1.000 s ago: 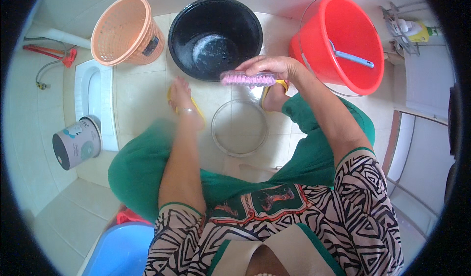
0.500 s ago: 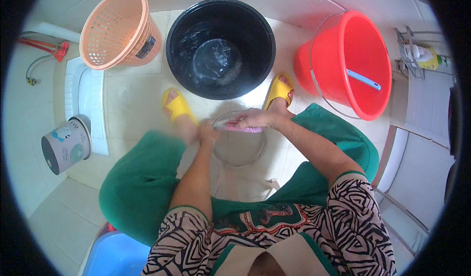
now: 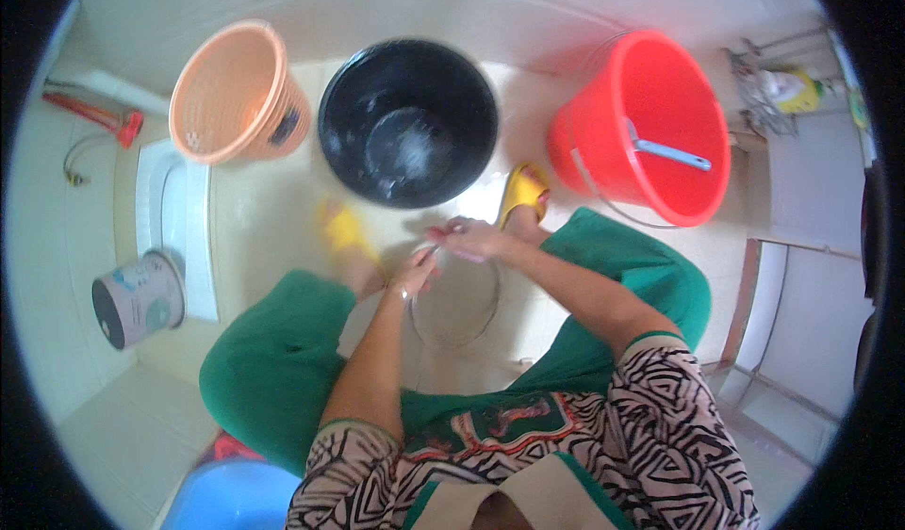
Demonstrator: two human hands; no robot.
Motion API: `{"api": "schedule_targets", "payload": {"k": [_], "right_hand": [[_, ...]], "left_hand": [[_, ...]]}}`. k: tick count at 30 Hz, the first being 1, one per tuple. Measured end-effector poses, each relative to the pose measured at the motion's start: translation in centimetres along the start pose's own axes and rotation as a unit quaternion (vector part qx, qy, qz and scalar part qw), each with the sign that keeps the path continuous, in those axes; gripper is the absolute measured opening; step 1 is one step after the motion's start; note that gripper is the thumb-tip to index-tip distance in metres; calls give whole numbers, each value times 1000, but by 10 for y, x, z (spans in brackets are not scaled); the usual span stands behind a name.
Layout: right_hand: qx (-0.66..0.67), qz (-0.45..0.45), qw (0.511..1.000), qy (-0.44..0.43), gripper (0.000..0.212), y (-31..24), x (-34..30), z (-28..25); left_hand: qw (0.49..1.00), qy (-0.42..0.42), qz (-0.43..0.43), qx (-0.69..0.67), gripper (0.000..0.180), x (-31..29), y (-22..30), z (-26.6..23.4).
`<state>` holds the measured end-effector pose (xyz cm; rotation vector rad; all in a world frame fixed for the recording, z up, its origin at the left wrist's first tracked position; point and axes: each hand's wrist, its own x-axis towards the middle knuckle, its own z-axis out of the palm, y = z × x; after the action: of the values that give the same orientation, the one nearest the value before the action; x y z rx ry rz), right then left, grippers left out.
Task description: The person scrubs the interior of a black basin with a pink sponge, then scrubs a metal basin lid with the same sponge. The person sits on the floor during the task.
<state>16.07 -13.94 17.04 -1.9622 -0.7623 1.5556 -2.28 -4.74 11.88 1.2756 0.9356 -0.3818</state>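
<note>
Between my knees is a thin, pale round hoop (image 3: pixel 497 294), with floor showing through its middle; I cannot tell whether it is a bare ring or a clear lid. My left hand (image 3: pixel 413 274) is closed on its upper left rim. At the top of the rim, my right hand (image 3: pixel 471 239) is closed around a small pink cloth or pad (image 3: pixel 477 256), mostly hidden by the fingers. A bit of red shows at its fingertips. Just beyond both hands stands a black tub (image 3: pixel 408 123), wet inside with some whitish foam or water at the bottom.
A peach plastic basket (image 3: pixel 229 92) leans at the far left, beside a white squat toilet (image 3: pixel 176 200) and a patterned bin (image 3: pixel 139 299). At right, a tilted red bucket (image 3: pixel 603 139) holds a blue-handled tool (image 3: pixel 671 153). A blue basin (image 3: pixel 231 497) sits at lower left.
The view has shifted slightly. My left hand has slid nearer the right hand along the hoop, and the pink cloth is now more covered by my fingers.
</note>
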Motion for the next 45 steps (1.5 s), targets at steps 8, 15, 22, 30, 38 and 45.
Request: {"api": "schedule_targets", "payload": {"k": [8,15,22,30,38,45], "right_hand": [[33,-81,993,80,63,-50,-93,-33],[86,-346,890,283,62,-90,-170,-47],[-13,-387,820,422,58,-153,-219,-64],[-204,-411,758,463,69,-194,-237,-65],[-230,-421,803,353,73,-195,-220,-47],[-158,-375,733,545,68,-214,-205,-82]], "left_hand": [[988,-79,2,-134,26,-63,113,32],[957,-85,122,-251,22,-147,192,42],[871,-195,194,-406,31,-198,230,45],[806,-266,199,-489,35,-219,230,35],[852,-103,145,-493,32,-197,226,31],[748,-303,230,-544,35,-201,232,15]]}}
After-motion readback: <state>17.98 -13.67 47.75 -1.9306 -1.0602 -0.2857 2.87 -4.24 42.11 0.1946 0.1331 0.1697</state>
